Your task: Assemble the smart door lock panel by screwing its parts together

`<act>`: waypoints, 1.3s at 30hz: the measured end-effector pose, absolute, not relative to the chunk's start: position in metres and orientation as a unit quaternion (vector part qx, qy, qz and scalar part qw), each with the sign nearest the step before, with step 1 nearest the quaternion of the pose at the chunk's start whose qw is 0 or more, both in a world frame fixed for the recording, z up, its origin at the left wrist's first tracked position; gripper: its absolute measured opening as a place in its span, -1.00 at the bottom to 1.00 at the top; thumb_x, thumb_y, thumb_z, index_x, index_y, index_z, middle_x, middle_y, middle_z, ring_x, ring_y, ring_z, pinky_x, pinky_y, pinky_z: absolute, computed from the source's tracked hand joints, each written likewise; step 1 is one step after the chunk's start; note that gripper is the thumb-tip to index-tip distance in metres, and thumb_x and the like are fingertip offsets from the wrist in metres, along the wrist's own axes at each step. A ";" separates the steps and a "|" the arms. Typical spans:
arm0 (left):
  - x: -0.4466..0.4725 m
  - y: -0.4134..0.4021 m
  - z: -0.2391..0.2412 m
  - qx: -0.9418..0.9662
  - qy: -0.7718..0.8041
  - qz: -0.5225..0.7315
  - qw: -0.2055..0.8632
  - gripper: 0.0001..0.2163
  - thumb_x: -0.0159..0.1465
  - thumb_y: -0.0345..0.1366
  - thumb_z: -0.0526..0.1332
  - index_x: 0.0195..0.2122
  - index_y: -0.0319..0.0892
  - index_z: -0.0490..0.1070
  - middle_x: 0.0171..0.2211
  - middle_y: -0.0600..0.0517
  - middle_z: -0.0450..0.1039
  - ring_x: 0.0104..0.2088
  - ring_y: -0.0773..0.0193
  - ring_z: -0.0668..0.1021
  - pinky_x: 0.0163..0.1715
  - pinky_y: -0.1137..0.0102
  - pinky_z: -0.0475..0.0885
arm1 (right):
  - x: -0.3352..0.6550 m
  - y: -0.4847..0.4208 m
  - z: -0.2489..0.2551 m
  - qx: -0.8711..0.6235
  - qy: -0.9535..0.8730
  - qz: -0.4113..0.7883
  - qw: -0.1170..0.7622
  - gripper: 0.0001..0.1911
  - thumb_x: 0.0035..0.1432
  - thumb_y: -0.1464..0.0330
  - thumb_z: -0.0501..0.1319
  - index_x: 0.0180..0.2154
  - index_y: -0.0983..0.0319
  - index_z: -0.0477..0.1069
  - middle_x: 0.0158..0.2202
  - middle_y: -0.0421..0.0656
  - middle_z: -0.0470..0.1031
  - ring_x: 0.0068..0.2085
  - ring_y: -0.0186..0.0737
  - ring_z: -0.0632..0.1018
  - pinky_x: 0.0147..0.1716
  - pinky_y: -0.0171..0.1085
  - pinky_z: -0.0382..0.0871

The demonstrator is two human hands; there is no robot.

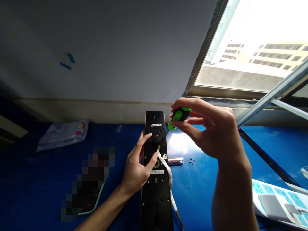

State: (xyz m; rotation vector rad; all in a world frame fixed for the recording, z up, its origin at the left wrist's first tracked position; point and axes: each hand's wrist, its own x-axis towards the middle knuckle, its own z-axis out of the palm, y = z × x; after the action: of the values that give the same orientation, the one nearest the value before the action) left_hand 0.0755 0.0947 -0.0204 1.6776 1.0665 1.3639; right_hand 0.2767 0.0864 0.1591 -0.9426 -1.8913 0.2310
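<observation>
Across the blue tabletop (197, 199), the long black panel (157, 195) stretches from mid-view to six o'clock. The right hand (208, 130) rises on an upright forearm from five o'clock, wrist bent so the fingers arch toward nine. The left hand (137, 168) reaches in from seven o'clock, thumb and forefinger spread over the panel's face — thumb tip on the white-sleeved cable (169, 175). The right thumb and fingertips pinch the green-and-black screwdriver (178, 116), its shaft slanting toward seven o'clock at the panel — whether the tip touches, I cannot tell.
</observation>
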 end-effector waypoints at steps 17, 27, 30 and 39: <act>0.075 0.091 0.016 0.773 0.373 0.510 0.056 -0.52 0.39 -0.38 0.30 0.30 0.14 0.38 0.43 -0.04 0.27 0.40 -0.15 0.37 0.35 -0.14 0.39 | 0.323 0.065 0.171 -0.450 -0.756 0.054 0.472 -0.59 0.19 0.37 0.47 0.06 0.05 0.51 -0.11 -0.23 0.68 -0.11 -0.13 0.74 -0.08 -0.13 0.76; 0.149 0.104 0.065 0.964 0.209 0.151 0.070 -0.79 0.42 -0.39 0.21 0.02 -0.13 0.57 -0.05 -0.13 0.63 -0.01 -0.09 0.60 -0.08 0.09 0.57 | 0.369 0.074 0.151 -0.654 -0.698 0.165 0.240 -0.76 0.07 0.41 0.46 -0.27 0.12 0.45 -0.45 -0.25 0.60 -0.42 -0.18 0.66 -0.54 -0.35 0.49; 0.170 0.108 0.052 0.973 0.203 0.102 0.049 -0.85 0.37 -0.37 0.28 -0.06 -0.17 0.58 -0.12 -0.18 0.61 -0.07 -0.13 0.59 -0.16 0.11 0.54 | 0.374 0.081 0.149 -0.665 -0.685 0.175 0.242 -0.75 0.07 0.45 0.45 -0.25 0.13 0.44 -0.40 -0.25 0.62 -0.34 -0.17 0.68 -0.44 -0.33 0.52; 0.181 0.115 0.039 0.979 0.191 0.066 0.017 -0.86 0.41 -0.32 0.26 -0.08 -0.23 0.57 -0.16 -0.20 0.61 -0.09 -0.16 0.60 -0.19 0.12 0.51 | 0.377 0.095 0.141 -0.662 -0.682 0.201 0.237 -0.68 0.03 0.50 0.48 -0.22 0.14 0.45 -0.31 -0.24 0.63 -0.25 -0.16 0.67 -0.38 -0.31 0.50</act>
State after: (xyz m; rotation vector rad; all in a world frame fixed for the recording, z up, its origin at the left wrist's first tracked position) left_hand 0.1812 0.1145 0.0387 3.0432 0.5950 0.2050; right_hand 0.3774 0.0951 0.1415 -1.8148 -1.8688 0.5506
